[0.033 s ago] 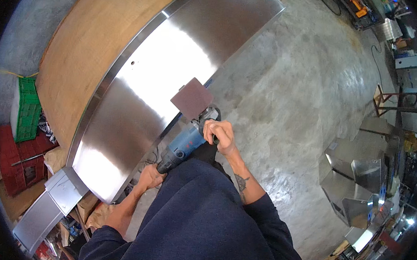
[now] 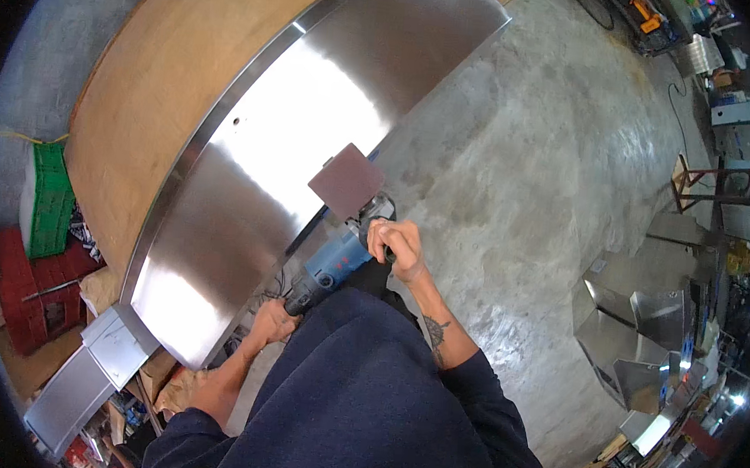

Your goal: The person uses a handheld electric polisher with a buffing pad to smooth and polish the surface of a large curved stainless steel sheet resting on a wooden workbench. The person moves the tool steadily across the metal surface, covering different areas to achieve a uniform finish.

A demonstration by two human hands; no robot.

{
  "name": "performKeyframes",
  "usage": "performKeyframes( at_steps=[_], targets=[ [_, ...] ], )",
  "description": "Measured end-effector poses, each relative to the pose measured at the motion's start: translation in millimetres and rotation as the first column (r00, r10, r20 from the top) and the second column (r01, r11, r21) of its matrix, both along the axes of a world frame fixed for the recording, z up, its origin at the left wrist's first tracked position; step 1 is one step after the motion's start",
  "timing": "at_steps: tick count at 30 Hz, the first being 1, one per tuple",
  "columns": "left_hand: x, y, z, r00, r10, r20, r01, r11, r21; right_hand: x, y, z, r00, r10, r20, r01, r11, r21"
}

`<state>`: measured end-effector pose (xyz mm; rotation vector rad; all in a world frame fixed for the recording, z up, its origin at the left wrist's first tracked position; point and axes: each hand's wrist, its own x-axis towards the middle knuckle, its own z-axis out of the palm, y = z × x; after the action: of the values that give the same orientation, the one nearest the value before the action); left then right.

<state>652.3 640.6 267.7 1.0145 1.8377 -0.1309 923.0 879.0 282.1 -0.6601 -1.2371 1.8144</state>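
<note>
A blue hand-held drum sander [image 2: 336, 262] lies slantwise in front of my body, with a wide brown abrasive drum [image 2: 346, 182] at its far end. My left hand [image 2: 274, 321] is wrapped round the dark rear grip of the sander. On the side handle near the drum, my right hand [image 2: 398, 246] is closed. The drum overlaps the near edge of a long brushed steel panel [image 2: 241, 220] in the picture; whether it touches the metal I cannot tell. A small dark hole [image 2: 236, 122] shows in the panel's bright part.
Beyond the panel spreads a wooden board [image 2: 158, 97]. Far left stand a green crate [image 2: 50, 203] and red crates [image 2: 32, 288]. A bent metal piece [image 2: 77, 387] lies at lower left. Concrete floor [image 2: 518, 183] stretches right toward folded sheet-metal parts [image 2: 615, 346] and a stool [image 2: 713, 184].
</note>
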Motion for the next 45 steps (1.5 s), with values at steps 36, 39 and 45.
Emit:
performKeyframes(
  at_steps=[36, 39, 45],
  targets=[
    [236, 425, -19, 0.995, -0.093, 0.028, 0.088, 0.986, 0.144, 226, 460, 7, 1.0, 0.001, 0.001, -0.001, 1.0, -0.003],
    [245, 442, -34, 0.99, -0.131, 0.045, 0.123, 0.98, 0.158, 239, 493, 8, 1.0, -0.008, -0.023, 0.008, 1.0, -0.008],
    [276, 522, -7, 1.0, -0.027, -0.007, 0.027, 0.993, 0.114, 255, 547, 7, 0.998, -0.028, -0.051, 0.029, 1.0, 0.009]
  ],
)
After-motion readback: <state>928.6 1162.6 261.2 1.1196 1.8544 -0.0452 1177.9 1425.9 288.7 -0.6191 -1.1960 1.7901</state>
